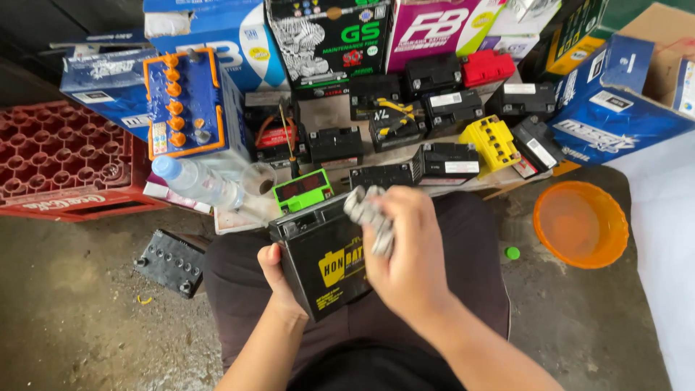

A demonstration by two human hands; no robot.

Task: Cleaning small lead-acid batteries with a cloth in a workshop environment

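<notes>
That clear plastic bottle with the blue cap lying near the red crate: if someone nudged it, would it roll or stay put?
The plastic bottle lies on its side and looks round, so a push across its length would probably roll it. It seems clear and thin-walled, so likely light and a bit squashy when gripped. The glass cup close by its base might stop it early.

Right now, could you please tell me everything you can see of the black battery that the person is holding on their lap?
The black battery is a boxy block, seemingly hard plastic, with a yellow printed label on its facing side. It rests tilted on the person's lap, top edge pointing away. The left hand grips its lower left side, thumb on the face. The right hand presses a crumpled grey rag against its upper right edge.
</notes>
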